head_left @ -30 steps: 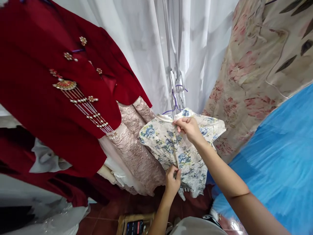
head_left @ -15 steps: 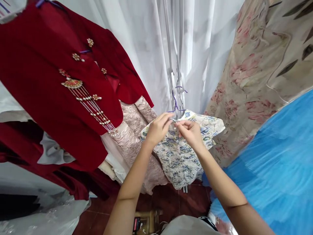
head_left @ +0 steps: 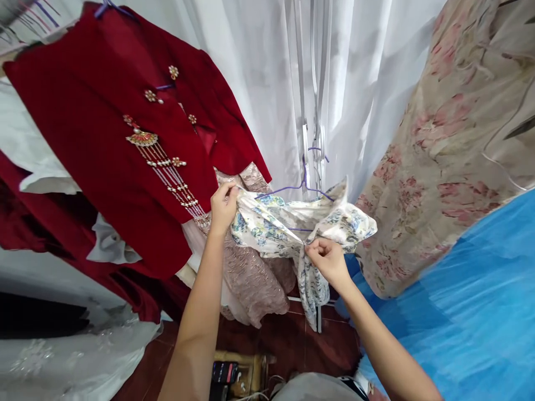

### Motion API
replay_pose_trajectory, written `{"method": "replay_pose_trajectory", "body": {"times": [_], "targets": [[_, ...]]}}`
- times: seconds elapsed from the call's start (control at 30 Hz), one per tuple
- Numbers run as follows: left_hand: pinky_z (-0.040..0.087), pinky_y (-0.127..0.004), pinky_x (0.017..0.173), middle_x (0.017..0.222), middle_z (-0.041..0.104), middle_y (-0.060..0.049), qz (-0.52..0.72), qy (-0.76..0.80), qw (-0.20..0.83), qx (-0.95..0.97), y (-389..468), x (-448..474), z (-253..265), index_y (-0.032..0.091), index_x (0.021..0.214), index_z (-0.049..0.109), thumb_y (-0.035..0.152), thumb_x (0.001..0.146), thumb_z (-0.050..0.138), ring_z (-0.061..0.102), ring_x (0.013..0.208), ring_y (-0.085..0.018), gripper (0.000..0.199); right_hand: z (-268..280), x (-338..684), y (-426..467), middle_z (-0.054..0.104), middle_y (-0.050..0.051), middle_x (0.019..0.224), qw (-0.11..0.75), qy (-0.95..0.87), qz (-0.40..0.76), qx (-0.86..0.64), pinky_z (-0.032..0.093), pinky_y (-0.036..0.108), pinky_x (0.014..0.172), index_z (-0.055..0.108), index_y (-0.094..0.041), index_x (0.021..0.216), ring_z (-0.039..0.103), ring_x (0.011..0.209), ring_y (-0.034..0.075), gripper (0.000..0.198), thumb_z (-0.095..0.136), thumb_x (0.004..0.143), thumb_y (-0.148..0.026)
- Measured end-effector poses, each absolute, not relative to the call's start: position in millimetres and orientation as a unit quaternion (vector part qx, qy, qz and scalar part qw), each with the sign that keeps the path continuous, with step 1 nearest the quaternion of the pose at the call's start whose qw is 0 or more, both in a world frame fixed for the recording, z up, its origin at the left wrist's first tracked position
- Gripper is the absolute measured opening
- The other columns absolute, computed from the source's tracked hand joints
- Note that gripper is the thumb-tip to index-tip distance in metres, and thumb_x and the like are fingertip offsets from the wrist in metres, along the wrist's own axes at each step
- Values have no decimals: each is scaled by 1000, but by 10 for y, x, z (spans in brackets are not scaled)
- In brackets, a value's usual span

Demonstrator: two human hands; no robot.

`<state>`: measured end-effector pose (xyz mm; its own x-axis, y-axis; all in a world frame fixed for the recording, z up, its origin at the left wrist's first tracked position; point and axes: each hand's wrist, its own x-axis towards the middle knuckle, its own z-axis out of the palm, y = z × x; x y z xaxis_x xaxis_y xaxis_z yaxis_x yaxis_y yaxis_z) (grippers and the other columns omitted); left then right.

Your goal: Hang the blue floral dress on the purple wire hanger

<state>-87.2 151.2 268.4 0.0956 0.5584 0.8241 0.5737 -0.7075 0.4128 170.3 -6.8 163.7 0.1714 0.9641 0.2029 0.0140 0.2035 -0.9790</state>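
A white garment with a blue and yellow floral print (head_left: 263,231) hangs on a purple wire hanger (head_left: 304,179). My left hand (head_left: 224,203) pinches its left shoulder edge. At the front opening, my right hand (head_left: 326,256) has thumb and fingers closed on the fabric, by what looks like a zipper pull too small to make out. The opening is spread, and a hanger bar shows through it. Below my right hand, the lower part of the garment droops in a narrow bunch.
A red jacket (head_left: 100,111) with beaded brooches hangs at left, over a pink brocade garment (head_left: 246,278). At right are a beige floral dress (head_left: 438,139) and blue tulle (head_left: 472,289). A white curtain (head_left: 259,72) hangs behind; a phone (head_left: 224,372) lies on a wooden stool (head_left: 254,373).
My hands were together at the neckline. The left has moved out to the left shoulder edge, the right down. The front now gapes apart, and more of the hanger shows.
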Motion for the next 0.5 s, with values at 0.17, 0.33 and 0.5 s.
{"method": "replay_pose_trajectory", "body": {"times": [0.17, 0.33, 0.5], "targets": [[49, -25, 72, 82, 64, -3, -562, -446, -68, -693, 1404, -1196, 1810, 16, 91, 60, 52, 98, 44, 59, 77, -15, 40, 1336, 1577, -183, 46, -5, 45, 568, -504, 412, -503, 27, 24, 45, 54, -21, 61, 38, 41, 10, 20, 62, 74, -34], [51, -27, 75, 89, 69, -6, -564, -443, -172, -675, 648, -780, 1289, 18, 93, 64, 44, 99, 44, 65, 84, -18, 34, 1144, 1622, -212, 57, 0, 55, 479, -583, 358, -550, 37, 27, 53, 56, -21, 61, 51, 53, 15, 21, 61, 79, -31], [47, -23, 67, 85, 71, -2, -437, -325, -273, -793, 134, -181, 1523, 21, 100, 69, 38, 100, 47, 62, 69, -13, 28, 1257, 1703, -295, 70, 7, 85, 480, -632, 343, -503, 48, 34, 76, 67, -20, 80, 60, 81, 23, 37, 60, 89, -55]]}}
